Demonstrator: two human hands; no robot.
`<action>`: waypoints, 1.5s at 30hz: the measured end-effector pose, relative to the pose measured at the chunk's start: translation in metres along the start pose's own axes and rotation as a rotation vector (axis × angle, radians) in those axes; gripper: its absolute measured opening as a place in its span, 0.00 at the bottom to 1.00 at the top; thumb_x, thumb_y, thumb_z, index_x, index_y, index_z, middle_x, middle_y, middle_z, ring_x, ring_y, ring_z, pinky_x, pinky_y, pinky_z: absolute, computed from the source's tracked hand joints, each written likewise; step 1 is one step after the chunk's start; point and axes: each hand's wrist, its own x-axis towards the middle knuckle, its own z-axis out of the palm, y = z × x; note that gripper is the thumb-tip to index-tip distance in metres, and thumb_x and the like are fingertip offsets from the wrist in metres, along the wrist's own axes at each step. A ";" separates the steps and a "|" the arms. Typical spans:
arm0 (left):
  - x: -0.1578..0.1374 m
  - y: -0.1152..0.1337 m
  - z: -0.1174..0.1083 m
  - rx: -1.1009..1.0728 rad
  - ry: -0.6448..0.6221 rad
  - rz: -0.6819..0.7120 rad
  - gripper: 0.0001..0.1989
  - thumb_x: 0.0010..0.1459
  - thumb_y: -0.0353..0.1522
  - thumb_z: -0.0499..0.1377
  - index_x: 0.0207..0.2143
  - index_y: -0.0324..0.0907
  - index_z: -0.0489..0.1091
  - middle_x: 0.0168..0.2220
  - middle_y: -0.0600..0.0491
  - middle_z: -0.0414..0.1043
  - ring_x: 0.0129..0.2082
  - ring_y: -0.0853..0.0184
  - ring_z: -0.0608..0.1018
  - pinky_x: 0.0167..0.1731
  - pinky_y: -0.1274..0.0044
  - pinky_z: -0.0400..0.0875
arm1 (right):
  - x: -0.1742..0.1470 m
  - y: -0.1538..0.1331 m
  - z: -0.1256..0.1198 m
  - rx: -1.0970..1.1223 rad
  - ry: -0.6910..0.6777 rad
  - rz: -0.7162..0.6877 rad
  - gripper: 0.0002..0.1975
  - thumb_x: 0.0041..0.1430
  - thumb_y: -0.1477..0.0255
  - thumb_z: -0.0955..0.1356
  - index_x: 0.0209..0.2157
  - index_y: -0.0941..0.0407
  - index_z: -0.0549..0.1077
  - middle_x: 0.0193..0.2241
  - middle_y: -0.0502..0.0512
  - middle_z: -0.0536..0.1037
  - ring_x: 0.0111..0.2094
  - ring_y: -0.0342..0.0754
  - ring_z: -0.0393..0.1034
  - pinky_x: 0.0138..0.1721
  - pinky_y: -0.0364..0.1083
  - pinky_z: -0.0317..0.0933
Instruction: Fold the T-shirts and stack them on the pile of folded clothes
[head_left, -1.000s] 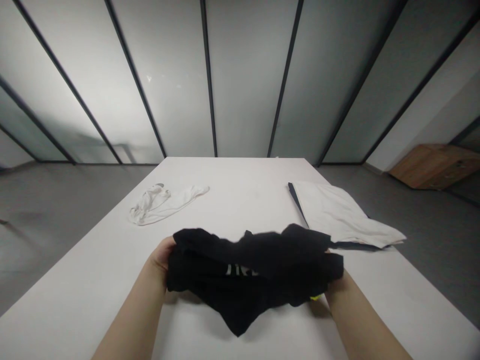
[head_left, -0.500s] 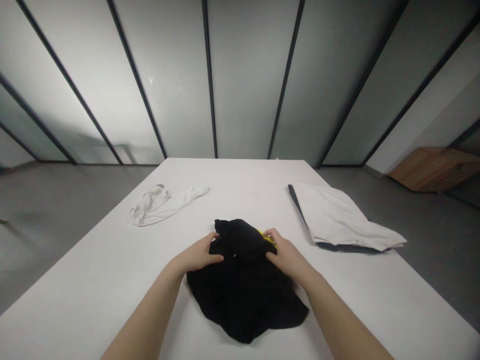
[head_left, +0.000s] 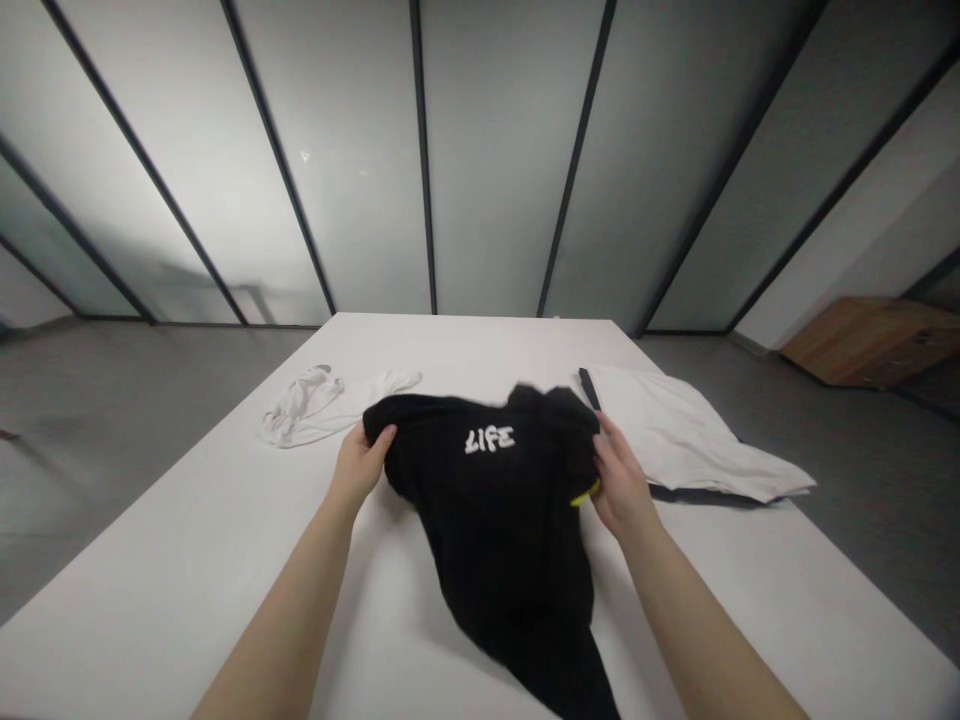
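Observation:
A black garment, perhaps a T-shirt, is stretched between my two hands above the table, its lower part hanging toward me. White lettering, seen upside down, shows near its upper edge, and a bit of yellow shows by my right hand. My left hand grips its upper left corner, thumb on top. On the other side my right hand is closed on the bunched upper right corner. The garment's far side is hidden.
A crumpled white garment lies at the left on the white table. At the right, flat white and dark folded cloths lie stacked near the table's edge. A wooden cabinet stands on the floor beyond, and frosted glass panels rise behind.
My hands have moved apart and a little farther away, lifting and spreading the bunched black garment. The white lettering has come into view. The other cloths have stayed in place.

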 end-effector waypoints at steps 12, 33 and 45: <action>-0.037 0.000 0.052 0.799 -0.316 0.208 0.22 0.67 0.47 0.57 0.56 0.46 0.74 0.57 0.42 0.74 0.58 0.49 0.75 0.58 0.56 0.68 | -0.019 0.030 0.033 -0.937 -0.333 -0.410 0.26 0.65 0.60 0.68 0.63 0.51 0.72 0.64 0.63 0.72 0.65 0.64 0.64 0.66 0.63 0.56; -0.024 -0.012 0.034 1.236 -0.103 -0.081 0.36 0.69 0.50 0.53 0.62 0.26 0.67 0.66 0.21 0.62 0.69 0.32 0.62 0.63 0.47 0.58 | 0.000 -0.002 0.000 -1.203 -0.173 0.057 0.28 0.77 0.59 0.53 0.44 0.58 0.79 0.42 0.68 0.84 0.46 0.59 0.79 0.43 0.49 0.62; -0.023 -0.001 0.054 -0.114 -0.093 -0.182 0.12 0.68 0.35 0.57 0.51 0.44 0.72 0.51 0.45 0.80 0.55 0.56 0.80 0.56 0.65 0.73 | -0.018 -0.005 0.018 -0.834 -0.351 0.075 0.16 0.58 0.59 0.69 0.23 0.52 0.65 0.20 0.47 0.68 0.26 0.47 0.64 0.29 0.46 0.52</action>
